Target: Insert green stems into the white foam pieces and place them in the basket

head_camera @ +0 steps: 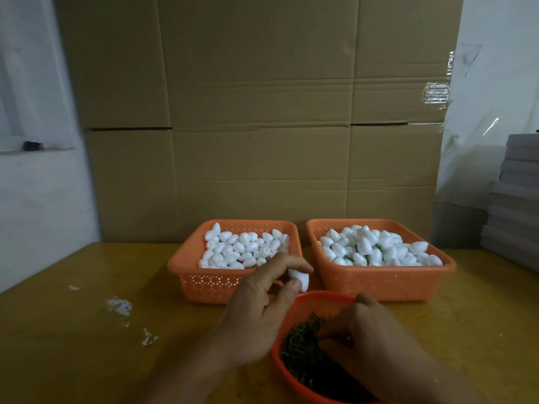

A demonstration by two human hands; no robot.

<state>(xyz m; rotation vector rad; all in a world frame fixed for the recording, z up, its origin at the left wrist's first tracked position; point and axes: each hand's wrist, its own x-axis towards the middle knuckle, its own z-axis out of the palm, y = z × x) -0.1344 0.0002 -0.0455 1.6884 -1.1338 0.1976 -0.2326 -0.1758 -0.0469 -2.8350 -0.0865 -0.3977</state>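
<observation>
At a yellow table (87, 330), the left hand (256, 316) pinches one white foam piece (299, 279) between thumb and fingers, just in front of the left orange basket (204, 287) of foam pieces. The right hand (370, 333) reaches into a round orange bowl (318, 301) of green stems (300, 351), fingertips hidden; its grip cannot be made out. The bowl's near edge is cut off. The right basket (379, 284) holds stemmed pieces.

two orange baskets (204, 290), one round bowl (320, 301), two hands (256, 313)
</observation>
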